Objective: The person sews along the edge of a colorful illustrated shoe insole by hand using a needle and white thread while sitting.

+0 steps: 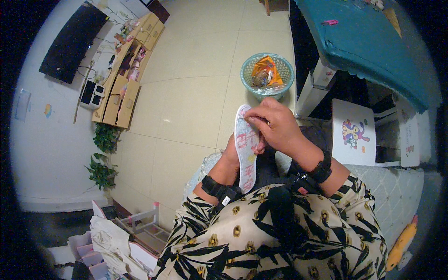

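A cloth insole [242, 140] with white edging and red cross-stitch on pale blue and white stands lengthwise in front of my body. My left hand [231, 151] grips it from behind, its fingertips curling round the right edge. Over the upper end, my right hand [278, 120] has thumb and forefinger pinched together against the stitched face. Whether a needle or thread sits between those fingertips is too small to see. Both wrists wear black straps with small devices.
Beyond my hands stands a green plastic basket [267, 91] holding an orange wrapper and litter. At right are a teal-covered table [367, 45] and a white chair with a cartoon print [353, 133]. A wooden cabinet [120, 94] lines the left wall, under a television [73, 42].
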`<state>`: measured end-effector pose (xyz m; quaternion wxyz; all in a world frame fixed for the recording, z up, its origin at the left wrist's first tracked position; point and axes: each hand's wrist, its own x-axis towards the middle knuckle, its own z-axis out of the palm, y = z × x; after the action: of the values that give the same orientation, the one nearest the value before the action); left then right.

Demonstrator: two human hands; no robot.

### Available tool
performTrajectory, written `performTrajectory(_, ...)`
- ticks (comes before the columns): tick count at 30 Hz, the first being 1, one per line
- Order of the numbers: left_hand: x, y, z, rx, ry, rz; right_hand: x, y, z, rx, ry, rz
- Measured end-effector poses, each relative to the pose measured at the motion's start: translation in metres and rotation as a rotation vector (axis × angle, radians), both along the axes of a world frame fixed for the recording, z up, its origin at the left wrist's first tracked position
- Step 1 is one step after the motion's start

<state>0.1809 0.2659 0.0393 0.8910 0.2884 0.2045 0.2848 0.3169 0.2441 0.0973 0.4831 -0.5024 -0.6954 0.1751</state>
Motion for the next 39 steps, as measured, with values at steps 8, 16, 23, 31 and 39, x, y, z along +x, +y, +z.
performTrajectory(8,0.003,-0.006,0.005,-0.276,-0.144,-0.097,-0.001,-0.001,0.001,-0.001,-0.077,-0.004)
performTrajectory(16,0.005,-0.005,0.002,-0.28,-0.177,-0.137,0.002,-0.002,0.0,-0.017,-0.068,-0.003)
performTrajectory(23,0.004,-0.005,-0.006,-0.148,-0.04,-0.048,0.003,-0.004,-0.003,-0.045,-0.101,-0.03)
performTrajectory(31,0.0,0.001,0.004,0.277,0.382,0.254,0.014,-0.008,-0.01,-0.102,-0.012,-0.052)
performTrajectory(39,-0.005,-0.002,0.031,0.427,0.494,0.336,0.024,-0.007,-0.028,-0.22,0.217,-0.046)
